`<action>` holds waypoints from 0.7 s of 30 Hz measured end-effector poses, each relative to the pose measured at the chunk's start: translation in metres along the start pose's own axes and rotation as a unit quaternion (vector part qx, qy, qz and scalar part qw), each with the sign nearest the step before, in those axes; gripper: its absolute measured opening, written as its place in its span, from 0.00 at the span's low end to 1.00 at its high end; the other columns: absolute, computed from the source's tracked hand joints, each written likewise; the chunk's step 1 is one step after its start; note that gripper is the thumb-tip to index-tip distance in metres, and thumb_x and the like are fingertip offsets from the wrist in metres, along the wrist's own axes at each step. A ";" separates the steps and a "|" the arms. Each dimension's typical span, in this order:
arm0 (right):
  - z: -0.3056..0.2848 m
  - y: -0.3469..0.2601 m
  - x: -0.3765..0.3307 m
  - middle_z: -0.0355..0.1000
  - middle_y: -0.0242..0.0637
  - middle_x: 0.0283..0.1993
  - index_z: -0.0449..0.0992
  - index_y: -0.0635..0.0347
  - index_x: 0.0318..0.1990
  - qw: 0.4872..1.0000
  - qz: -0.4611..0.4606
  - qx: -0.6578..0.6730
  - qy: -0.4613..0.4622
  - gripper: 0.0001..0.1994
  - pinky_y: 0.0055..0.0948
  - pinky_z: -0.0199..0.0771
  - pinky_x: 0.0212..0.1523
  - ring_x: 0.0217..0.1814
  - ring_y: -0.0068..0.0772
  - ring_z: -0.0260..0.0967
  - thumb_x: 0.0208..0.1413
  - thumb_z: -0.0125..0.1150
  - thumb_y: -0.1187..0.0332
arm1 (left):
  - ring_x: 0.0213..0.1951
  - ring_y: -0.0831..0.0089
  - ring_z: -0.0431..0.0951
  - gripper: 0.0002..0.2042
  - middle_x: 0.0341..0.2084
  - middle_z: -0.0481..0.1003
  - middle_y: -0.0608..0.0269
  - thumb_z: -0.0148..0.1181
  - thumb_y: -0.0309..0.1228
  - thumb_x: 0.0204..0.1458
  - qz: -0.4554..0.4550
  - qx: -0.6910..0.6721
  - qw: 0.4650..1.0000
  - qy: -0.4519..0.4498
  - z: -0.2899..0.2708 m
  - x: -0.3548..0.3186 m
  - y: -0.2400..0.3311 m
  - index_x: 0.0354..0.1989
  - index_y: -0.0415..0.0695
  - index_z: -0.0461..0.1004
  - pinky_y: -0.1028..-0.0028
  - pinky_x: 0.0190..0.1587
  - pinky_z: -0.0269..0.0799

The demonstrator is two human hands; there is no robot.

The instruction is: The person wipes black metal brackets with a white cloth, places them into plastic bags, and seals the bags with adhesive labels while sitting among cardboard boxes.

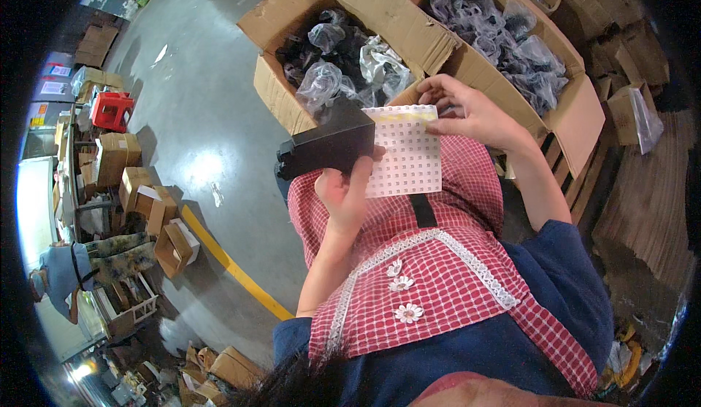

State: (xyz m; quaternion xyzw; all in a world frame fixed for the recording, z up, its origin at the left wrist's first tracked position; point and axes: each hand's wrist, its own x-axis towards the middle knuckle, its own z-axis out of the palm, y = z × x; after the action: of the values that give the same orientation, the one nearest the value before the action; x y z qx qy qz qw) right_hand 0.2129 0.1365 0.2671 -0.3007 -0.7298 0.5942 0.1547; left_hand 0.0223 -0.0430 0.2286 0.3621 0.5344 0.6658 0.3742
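Observation:
My left hand (345, 194) is closed on a black angular part (328, 142), box-like with a knobbly left end. The same hand steadies a white sheet of small square labels (404, 160), with a fingertip on its left edge. Rows of tiny dark printed marks cover the sheet, and a yellowish strip runs along its top. My right hand (467, 115) pinches the sheet's upper right corner, its thumb against the edge and the other fingers curled above. Whether a single label is between those fingers is too small to tell.
Ahead stands an open carton (266, 89) of black parts in clear plastic bags. A second open carton (577, 118) of bagged parts adjoins it on the right. Flattened cardboard (642, 202) is stacked at far right. Left are a red plastic stool (112, 110), small cartons (117, 157) and a yellow floor line (234, 265).

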 end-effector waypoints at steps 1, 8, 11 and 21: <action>0.004 0.001 -0.001 0.71 0.37 0.50 0.66 0.62 0.58 0.999 0.012 0.041 -0.009 0.26 0.30 0.73 0.54 0.53 0.28 0.69 0.51 0.67 0.73 | 0.39 0.72 0.78 0.09 0.36 0.80 0.58 0.51 0.25 0.63 -0.011 -0.013 1.000 -0.002 0.000 -0.001 0.001 0.44 0.32 0.74 0.72 0.45 0.73; 0.021 0.011 -0.002 0.73 0.38 0.53 0.67 0.61 0.58 0.992 -0.011 0.107 0.059 0.27 0.31 0.72 0.56 0.53 0.27 0.71 0.48 0.68 0.76 | 0.44 0.70 0.77 0.13 0.44 0.78 0.52 0.49 0.24 0.62 -0.019 -0.168 0.982 0.087 -0.005 0.005 -0.006 0.51 0.31 0.71 0.70 0.50 0.72; 0.021 0.021 -0.001 0.73 0.37 0.53 0.68 0.62 0.58 0.994 -0.031 0.077 0.070 0.26 0.30 0.72 0.56 0.54 0.27 0.71 0.49 0.66 0.77 | 0.39 0.74 0.77 0.11 0.40 0.80 0.57 0.52 0.24 0.60 -0.028 -0.206 0.969 0.136 -0.001 0.010 -0.001 0.49 0.33 0.74 0.73 0.47 0.70; 0.037 0.023 0.001 0.73 0.34 0.55 0.71 0.65 0.57 0.980 -0.021 0.192 0.054 0.22 0.28 0.72 0.57 0.54 0.26 0.71 0.52 0.62 0.79 | 0.40 0.66 0.79 0.11 0.40 0.78 0.52 0.52 0.28 0.63 -0.061 -0.231 0.969 0.058 -0.018 0.008 -0.014 0.45 0.31 0.73 0.66 0.46 0.75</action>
State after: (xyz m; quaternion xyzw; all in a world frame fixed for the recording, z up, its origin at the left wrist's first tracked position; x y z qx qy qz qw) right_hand 0.1969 0.1111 0.2358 -0.2814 -0.5987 0.7028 0.2617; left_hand 0.0042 -0.0423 0.2125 0.1930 0.4077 0.7673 0.4559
